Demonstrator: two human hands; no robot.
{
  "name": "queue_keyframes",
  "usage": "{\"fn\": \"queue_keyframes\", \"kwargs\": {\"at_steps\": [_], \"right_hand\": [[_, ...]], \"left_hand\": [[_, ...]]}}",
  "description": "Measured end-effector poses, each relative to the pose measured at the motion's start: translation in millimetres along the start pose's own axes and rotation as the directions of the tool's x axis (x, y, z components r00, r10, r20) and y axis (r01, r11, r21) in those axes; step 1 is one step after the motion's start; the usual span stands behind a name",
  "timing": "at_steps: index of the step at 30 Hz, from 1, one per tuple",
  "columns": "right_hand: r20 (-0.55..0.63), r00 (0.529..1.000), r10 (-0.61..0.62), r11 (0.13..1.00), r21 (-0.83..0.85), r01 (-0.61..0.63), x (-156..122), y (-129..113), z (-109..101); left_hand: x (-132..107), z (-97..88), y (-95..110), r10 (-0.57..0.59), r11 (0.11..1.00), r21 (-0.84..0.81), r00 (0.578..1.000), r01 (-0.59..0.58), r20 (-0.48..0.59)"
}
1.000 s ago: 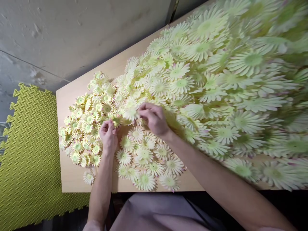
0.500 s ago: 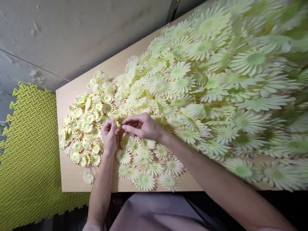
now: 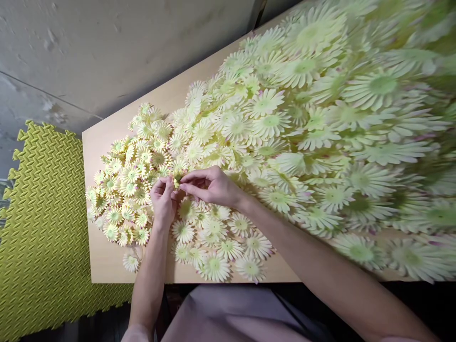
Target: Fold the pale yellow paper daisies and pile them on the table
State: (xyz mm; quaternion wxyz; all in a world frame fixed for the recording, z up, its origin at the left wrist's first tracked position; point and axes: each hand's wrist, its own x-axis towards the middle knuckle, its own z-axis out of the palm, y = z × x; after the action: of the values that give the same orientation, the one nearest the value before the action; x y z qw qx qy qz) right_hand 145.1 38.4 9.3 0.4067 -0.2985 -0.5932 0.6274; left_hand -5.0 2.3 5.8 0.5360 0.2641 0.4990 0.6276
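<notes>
A small yellow-green artificial flower (image 3: 176,180) is held between my two hands, above the loose blooms. My left hand (image 3: 164,199) is closed, with thumb and forefinger pinching its left side. From the right, my right hand (image 3: 215,187) brings thumb and forefinger tips together at its other edge; the exact contact is too small to make out. Left of my hands lies a heap of small cream flower heads (image 3: 131,175) with pinkish tips. Larger pale flower heads (image 3: 270,122) spread to the right, and several more (image 3: 215,267) lie just below my hands.
The flowers lie on a light wooden table (image 3: 107,266), its front edge close to my lap. A grey wall (image 3: 142,47) runs behind it. A yellow-green foam mat (image 3: 46,213) with interlocking edges is at the left.
The right fingertips have shifted very slightly left, closer to the small flower. Otherwise the hands and the heaps look the same.
</notes>
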Motion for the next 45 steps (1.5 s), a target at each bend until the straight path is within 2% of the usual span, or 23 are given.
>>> {"fn": "queue_keyframes", "kwargs": {"at_steps": [20, 27, 30, 34, 36, 38, 41, 42, 43, 45], "right_hand": [[0.017, 1.000, -0.023, 0.998, -0.052, 0.024, 0.8, -2.1, -2.1], [0.023, 1.000, 0.008, 0.997, -0.073, -0.006, 0.5, -4.9, -1.6], [0.025, 1.000, 0.016, 0.999, -0.049, -0.015, -0.1, -5.5, -1.0], [0.041, 0.998, 0.049, 0.996, 0.077, -0.052, 0.0, -3.2, -6.5], [-0.017, 0.999, 0.037, 0.988, 0.148, -0.034, 1.5, -1.0, -12.5], [-0.194, 0.981, -0.002, 0.977, 0.210, 0.044, 4.0, 0.2, -19.2], [-0.469, 0.883, -0.008, 0.958, 0.250, 0.142, 7.2, -1.5, -25.9], [-0.504, 0.864, -0.006, 0.958, 0.245, 0.150, 7.6, -2.8, -26.2], [-0.501, 0.865, -0.010, 0.962, 0.231, 0.145, 7.4, -4.3, -25.4], [-0.390, 0.920, -0.029, 0.977, 0.183, 0.108, 5.6, -7.2, -20.8]], "left_hand": [[0.3, -1.8, -1.0, 0.018, 1.000, 0.020, 1.000, -0.019, 0.018], [1.3, -3.3, -1.6, -0.073, 0.997, -0.026, 0.997, 0.073, -0.005], [3.4, -3.2, -0.9, -0.093, 0.994, -0.059, 0.996, 0.092, -0.006], [6.6, -4.5, 2.3, -0.094, 0.993, -0.080, 0.995, 0.092, -0.023], [7.6, -5.6, 3.9, -0.075, 0.992, -0.101, 0.996, 0.070, -0.039], [8.0, -6.2, 4.9, -0.062, 0.991, -0.120, 0.997, 0.057, -0.039], [7.5, -5.5, 4.7, -0.060, 0.991, -0.119, 0.998, 0.057, -0.024], [7.2, -5.0, 4.2, -0.057, 0.992, -0.113, 0.998, 0.054, -0.022], [6.9, -4.5, 3.7, -0.051, 0.993, -0.104, 0.998, 0.049, -0.021], [6.2, -3.5, 2.5, -0.042, 0.995, -0.090, 0.999, 0.040, -0.023]]}}
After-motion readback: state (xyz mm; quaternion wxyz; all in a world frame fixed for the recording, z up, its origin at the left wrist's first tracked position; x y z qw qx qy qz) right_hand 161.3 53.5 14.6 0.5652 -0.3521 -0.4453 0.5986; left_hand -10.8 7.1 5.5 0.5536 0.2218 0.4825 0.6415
